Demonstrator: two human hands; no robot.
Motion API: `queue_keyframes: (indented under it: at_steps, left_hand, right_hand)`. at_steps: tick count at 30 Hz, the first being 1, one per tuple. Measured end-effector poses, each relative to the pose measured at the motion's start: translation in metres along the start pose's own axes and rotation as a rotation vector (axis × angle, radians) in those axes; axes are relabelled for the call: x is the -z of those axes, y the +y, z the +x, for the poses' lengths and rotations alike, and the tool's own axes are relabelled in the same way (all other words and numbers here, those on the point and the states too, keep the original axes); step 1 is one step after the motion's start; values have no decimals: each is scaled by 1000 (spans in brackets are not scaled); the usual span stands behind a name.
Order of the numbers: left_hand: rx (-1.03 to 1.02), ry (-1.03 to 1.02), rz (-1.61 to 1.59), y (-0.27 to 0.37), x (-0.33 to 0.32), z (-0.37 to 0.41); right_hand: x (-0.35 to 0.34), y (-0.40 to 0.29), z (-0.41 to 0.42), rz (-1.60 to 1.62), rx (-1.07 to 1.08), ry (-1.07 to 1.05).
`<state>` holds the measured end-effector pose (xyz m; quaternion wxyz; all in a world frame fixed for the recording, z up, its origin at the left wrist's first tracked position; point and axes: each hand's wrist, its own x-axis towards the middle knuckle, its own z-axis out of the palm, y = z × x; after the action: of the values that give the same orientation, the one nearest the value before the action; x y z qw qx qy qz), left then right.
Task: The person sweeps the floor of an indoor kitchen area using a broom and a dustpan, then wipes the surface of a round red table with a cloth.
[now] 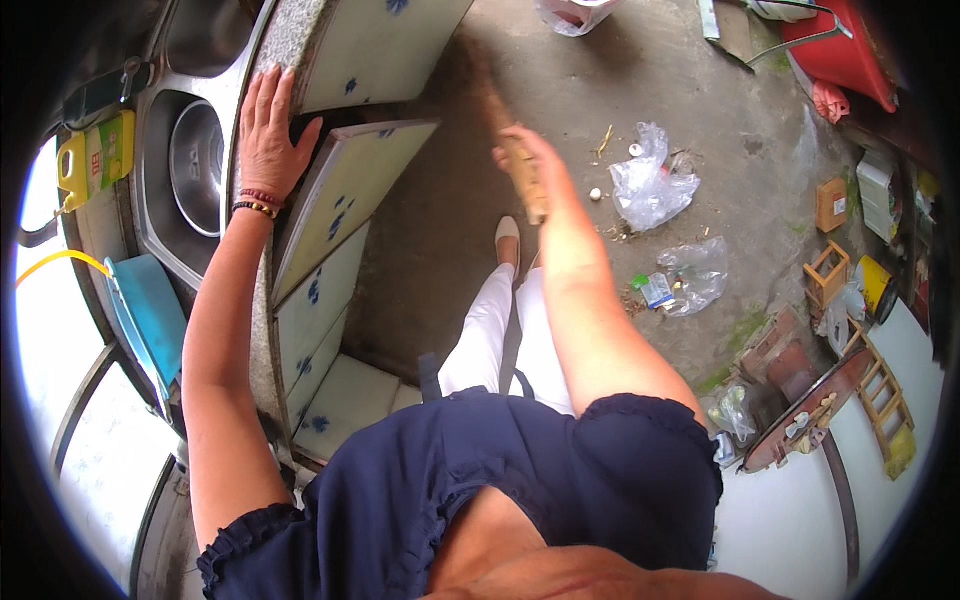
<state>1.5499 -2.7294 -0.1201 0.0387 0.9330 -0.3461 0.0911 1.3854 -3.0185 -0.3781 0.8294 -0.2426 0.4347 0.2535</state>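
My left hand [268, 124] rests on the speckled stone edge of the counter [289, 41] with its fingers spread, just beyond the sink. Below it, a tiled cabinet door [352, 195] with blue flower prints stands ajar. My right hand [536, 161] grips the tan handle of what looks like a straw hand broom [529, 184]. Its far end is blurred and points away toward the cabinet base. To the right of this hand, a crumpled clear plastic bag [654, 180] lies on the concrete floor among scattered debris and small white bits.
A second clear bag [697, 274] lies nearer, beside a small printed packet [658, 290]. A steel basin [196, 169] sits in the sink [161, 112]; a teal basin [150, 315] stands beside it. Farther right are a cardboard box [831, 204], a wooden stool [827, 274] and a yellow container [874, 289].
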Motion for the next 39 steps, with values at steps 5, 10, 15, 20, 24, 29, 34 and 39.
queue_keyframes:
  at_steps: [5, 10, 15, 20, 24, 29, 34, 39]
  left_hand:
    - [45, -14, -22, -6, 6, -17]
    - [65, -20, -49, -4, 2, -14]
    - [86, -39, -63, -6, 4, -16]
    - [43, -31, -74, 1, 4, 2]
    - [78, -65, -48, -5, 3, -8]
    - [80, -58, -62, -2, 7, -9]
    - [91, -47, -81, -3, 8, -12]
    - [86, -31, -84, -4, 7, -15]
  right_hand:
    - [49, -5, -139, 1, 132, 310]
    - [110, 47, -167, -118, 6, 224]
    - [21, 14, -113, -130, 6, -102]
    - [-15, -98, 57, -159, -28, -150]
    - [-27, -122, 21, -42, 220, 11]
    - [99, -37, -66, 64, -34, 164]
    - [155, 55, -159, 88, -55, 193]
    - [64, 31, -157, -33, 81, 123]
